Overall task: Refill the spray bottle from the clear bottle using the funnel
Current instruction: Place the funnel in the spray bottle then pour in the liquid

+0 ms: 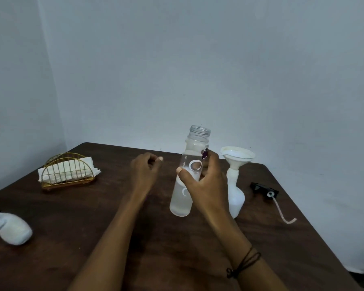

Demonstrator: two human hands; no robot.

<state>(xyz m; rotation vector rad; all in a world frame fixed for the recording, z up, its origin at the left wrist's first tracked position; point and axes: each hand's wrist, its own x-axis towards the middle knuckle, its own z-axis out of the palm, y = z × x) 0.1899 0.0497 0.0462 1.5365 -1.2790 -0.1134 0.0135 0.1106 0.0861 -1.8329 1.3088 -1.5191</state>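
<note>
My right hand (206, 185) grips the clear bottle (182, 198) around its middle. The bottle has no cap, is mostly full of clear liquid and leans slightly to the right. Just to its right the white spray bottle (236, 199) stands upright on the table, with the white funnel (237, 156) seated in its neck. The black spray head (264, 191) with its thin tube lies on the table further right. My left hand (144, 171) hovers left of the clear bottle with its fingers curled; I see nothing clearly inside it.
A gold wire holder with white napkins (67, 171) stands at the back left of the dark wooden table (93, 238). A white rolled cloth (11, 227) lies at the left edge. The table's right edge runs diagonally past the spray head. A pale wall stands behind.
</note>
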